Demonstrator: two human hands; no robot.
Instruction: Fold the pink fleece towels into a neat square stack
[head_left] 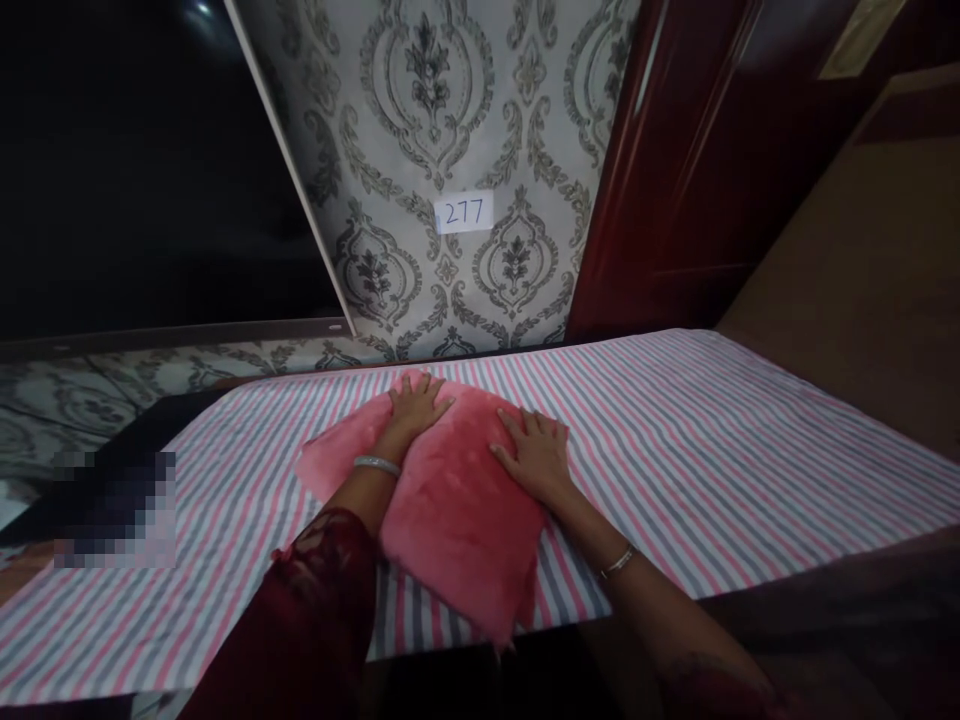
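A plush pink-red cloth (pixel 457 500) lies folded on a striped sheet (pixel 675 450), its near corner hanging over the front edge. My left hand (pixel 416 408) rests flat on the cloth's far left part, fingers spread. On its far right side lies my right hand (pixel 536 455), palm down with fingers apart. Neither hand grips the cloth. The underside of the cloth and its inner layers are hidden.
A large dark screen (pixel 150 180) stands at the back left, near the patterned wall (pixel 450 130). A paper marked 277 (pixel 464 212) is on that wall. Dark red glossy wooden furniture (pixel 675 170) rises at the back right. A blurred-out patch covers something at the left.
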